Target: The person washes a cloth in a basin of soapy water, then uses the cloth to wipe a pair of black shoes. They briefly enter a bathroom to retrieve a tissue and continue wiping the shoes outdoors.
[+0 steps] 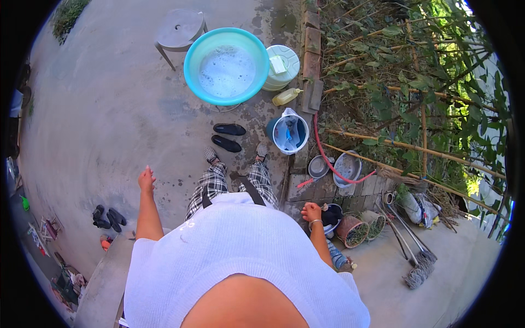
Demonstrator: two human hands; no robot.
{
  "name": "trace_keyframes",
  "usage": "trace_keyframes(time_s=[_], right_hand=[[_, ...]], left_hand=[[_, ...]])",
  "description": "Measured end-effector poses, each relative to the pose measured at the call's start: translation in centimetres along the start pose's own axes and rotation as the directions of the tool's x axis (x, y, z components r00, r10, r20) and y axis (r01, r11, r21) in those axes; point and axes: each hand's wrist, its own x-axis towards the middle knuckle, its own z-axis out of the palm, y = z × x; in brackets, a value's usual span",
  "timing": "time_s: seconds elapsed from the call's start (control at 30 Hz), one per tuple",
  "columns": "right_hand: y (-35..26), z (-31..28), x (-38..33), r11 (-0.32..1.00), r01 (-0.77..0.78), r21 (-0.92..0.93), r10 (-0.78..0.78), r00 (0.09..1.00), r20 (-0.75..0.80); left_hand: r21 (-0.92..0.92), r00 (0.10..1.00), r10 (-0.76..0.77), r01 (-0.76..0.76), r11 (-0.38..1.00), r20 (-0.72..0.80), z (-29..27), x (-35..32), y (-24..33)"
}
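My left hand point(146, 179) hangs out to the left over the concrete, fingers loosely bent and apart, with nothing in it. On the other side my right hand point(311, 212), a bracelet at its wrist, has its fingers curled in and no object showing in them. It is nearest to a bucket with dark cloth point(331, 214), and I cannot tell whether they touch. Ahead of my feet lies a pair of black shoes point(227, 136). Beyond them stands a turquoise basin point(192, 82) of foamy water. A blue bucket with a white bag point(287, 132) is right of the shoes.
Behind the basin is a round stool point(179, 28). Beside it stand a white lidded bucket point(281, 66) and a yellowish bottle point(286, 97). A red hose point(322, 147) runs by metal bowls point(346, 167). Mops point(420, 269) and flowerpots point(353, 230) lie at right; more shoes point(114, 220) at left.
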Motion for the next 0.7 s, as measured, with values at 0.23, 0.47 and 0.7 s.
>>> trace_keyframes(time_s=[0.23,0.47,0.7], right_hand=[[4.5,-2.1,-4.2,0.806,-0.394,0.442,0.374,0.917,0.137],[8.4,-3.9,3.0,0.967,-0.189,-0.17,0.185,0.982,-0.039],[4.5,0.2,9.0,0.976,-0.217,-0.024,0.218,0.971,0.098]], left_hand=[[-0.479,0.849,0.34,-0.121,0.869,0.403,3.0,-3.0,11.0],[0.991,0.994,-0.11,0.024,0.129,-0.01,-3.1,10.6,-1.9],[0.728,0.858,0.3,-0.512,0.456,0.416,21.8,12.6,-2.0]])
